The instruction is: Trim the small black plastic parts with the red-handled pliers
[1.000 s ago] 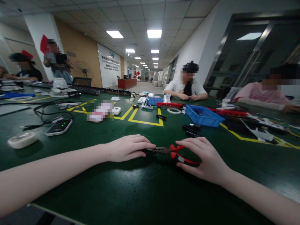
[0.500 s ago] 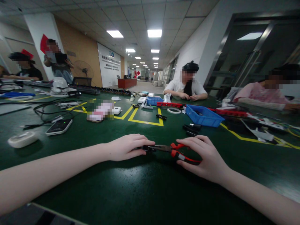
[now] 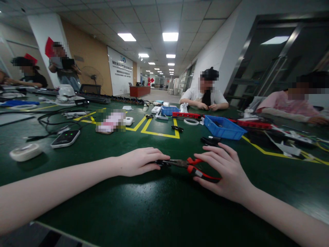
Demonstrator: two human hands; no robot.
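Just above the green table, my left hand is closed on a small black part, pinched between thumb and fingers. What kind of part it is I cannot make out. Red-and-black needle-nose pliers lie between the two hands, their jaws pointing left and reaching the black part. My right hand holds the pliers by their spread handles, thumb on the lower one and fingertips at the upper one. More black parts lie just beyond my right hand.
A blue bin stands beyond my right hand. On the left are a white roll of tape, a small device with green lights, a phone and black cables. Co-workers sit across the table, one in a white shirt.
The upper fingers of my right hand have lifted and spread a little away from the pliers' upper handle. My left hand and the black part look unmoved.
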